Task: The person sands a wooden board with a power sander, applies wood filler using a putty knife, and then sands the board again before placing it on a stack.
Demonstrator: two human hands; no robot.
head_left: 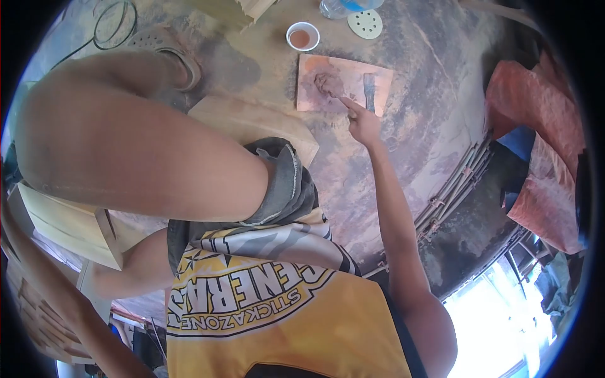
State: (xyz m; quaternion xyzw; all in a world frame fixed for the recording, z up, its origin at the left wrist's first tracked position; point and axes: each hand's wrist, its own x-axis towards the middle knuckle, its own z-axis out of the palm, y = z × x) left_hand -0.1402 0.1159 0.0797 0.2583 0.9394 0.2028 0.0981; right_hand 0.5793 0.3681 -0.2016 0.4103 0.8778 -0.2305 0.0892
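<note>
My right hand (364, 125) reaches to a pinkish flat board (309, 101) on the floor. Its index finger is stretched out with the tip at a lump of brown paste (328, 83); the other fingers look curled, and I see nothing held in them. Just beside the hand, a dark grey flat strip (369, 88), perhaps a spreader, lies on the board. Behind the board stands a white cup (303, 38) with reddish-brown liquid. My left forearm (69, 302) runs up the left edge, where the hand is cut off from view.
A perforated sanding disc (365, 24) and a clear bluish plastic container (340, 7) lie beyond the board. Pale wooden pieces (252, 126) (69, 227) are near my legs. Metal bars (454, 189) and crumpled reddish sheets (535, 101) are on the right.
</note>
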